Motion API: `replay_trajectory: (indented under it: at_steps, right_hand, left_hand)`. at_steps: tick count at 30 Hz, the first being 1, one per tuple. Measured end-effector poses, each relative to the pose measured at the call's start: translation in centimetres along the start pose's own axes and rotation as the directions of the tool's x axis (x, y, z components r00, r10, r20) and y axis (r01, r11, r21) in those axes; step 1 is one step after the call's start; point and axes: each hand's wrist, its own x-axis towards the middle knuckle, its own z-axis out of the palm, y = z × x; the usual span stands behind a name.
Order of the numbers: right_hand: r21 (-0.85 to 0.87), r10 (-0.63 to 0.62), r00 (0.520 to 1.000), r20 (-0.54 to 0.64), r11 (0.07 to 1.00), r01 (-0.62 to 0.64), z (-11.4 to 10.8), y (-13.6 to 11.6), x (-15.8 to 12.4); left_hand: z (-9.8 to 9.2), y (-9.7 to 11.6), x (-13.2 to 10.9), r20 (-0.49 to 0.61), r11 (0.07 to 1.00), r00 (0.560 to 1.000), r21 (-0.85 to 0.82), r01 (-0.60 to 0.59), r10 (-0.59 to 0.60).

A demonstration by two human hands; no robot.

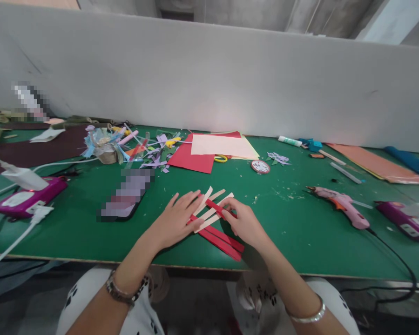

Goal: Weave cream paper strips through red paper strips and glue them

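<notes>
Red paper strips and cream paper strips cross one another on the green table, near its front edge. My left hand lies flat over the left ends of the strips, fingers spread and pressing on them. Between the thumb and fingers of my right hand is a red paper strip, which lies across the cream ones. Where the strips meet under my left hand is hidden.
A phone lies left of my hands. Behind are coloured paper sheets, yellow-handled scissors and a round badge-like disc. To the right rest a pink glue gun with its cord and a purple power strip; another power strip sits left.
</notes>
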Motion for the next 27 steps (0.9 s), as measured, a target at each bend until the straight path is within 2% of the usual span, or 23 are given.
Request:
replay_trajectory:
  at_steps: [2,4,6,8,9,10,12,14,15,17,19,22,24,27]
  right_hand:
    - [0.026,0.018,1.000,0.013,0.999,-0.019,-0.1,-0.1,0.0]
    - [0.050,0.031,0.999,0.024,0.998,-0.032,-0.1,-0.1,0.1]
    - [0.056,0.037,0.999,0.032,0.998,-0.039,-0.1,-0.2,0.0]
    - [0.051,0.034,0.999,0.035,0.998,-0.036,-0.1,-0.2,0.0]
    - [0.047,0.028,0.999,0.033,0.998,-0.029,0.0,-0.1,0.0]
    - [0.042,0.019,0.999,0.031,0.999,-0.020,0.0,-0.1,0.0]
    - [0.029,-0.005,1.000,0.027,1.000,0.004,0.0,0.0,0.0]
    - [0.012,-0.022,0.999,0.024,1.000,0.022,-0.1,0.0,0.0]
    - [-0.001,-0.030,0.999,0.021,1.000,0.030,-0.1,0.0,0.0]
    - [-0.048,-0.054,0.999,-0.006,0.997,0.054,-0.1,0.1,0.1]
    - [-0.135,-0.074,0.996,-0.055,0.989,0.066,0.0,0.1,0.1]
    - [-0.255,-0.083,0.992,-0.093,0.965,0.057,0.1,0.3,0.1]
    - [-0.236,-0.087,0.993,-0.077,0.969,0.067,0.2,0.4,0.1]
    - [-0.096,-0.100,0.993,-0.056,0.991,0.094,0.2,0.5,0.2]
  left_hand:
    - [-1.0,-1.7,-0.1,-0.184,0.992,0.975,0.009,0.129,-0.125]
    - [-2.1,-3.9,-0.2,-0.328,0.947,0.899,0.038,0.320,-0.291]
    - [-3.1,-6.0,-0.4,-0.332,0.878,0.838,0.057,0.476,-0.433]
    - [-3.9,-7.4,-0.6,-0.219,0.831,0.819,0.060,0.554,-0.530]
    - [-4.2,-7.7,-0.7,-0.197,0.806,0.798,0.051,0.589,-0.570]
    - [-4.4,-7.8,-0.8,-0.211,0.804,0.791,0.039,0.594,-0.574]
    - [-4.6,-7.4,-1.2,-0.323,0.827,0.783,0.004,0.563,-0.532]
    - [-4.3,-6.2,-1.6,-0.419,0.882,0.796,-0.026,0.471,-0.437]
    - [-4.0,-5.4,-1.7,-0.425,0.913,0.820,-0.037,0.407,-0.383]
    - [-3.2,-3.4,-1.9,-0.355,0.980,0.914,-0.067,0.185,-0.197]
    - [-2.3,-1.1,-1.9,-0.204,0.994,0.974,-0.070,0.089,-0.102]
    - [-1.3,2.0,-1.6,-0.026,0.992,0.992,-0.018,0.123,-0.124]
    - [-0.9,3.2,-1.4,0.019,0.982,0.982,0.038,0.185,-0.186]
    - [-0.3,4.1,-1.4,-0.003,0.969,0.971,0.063,0.240,-0.240]
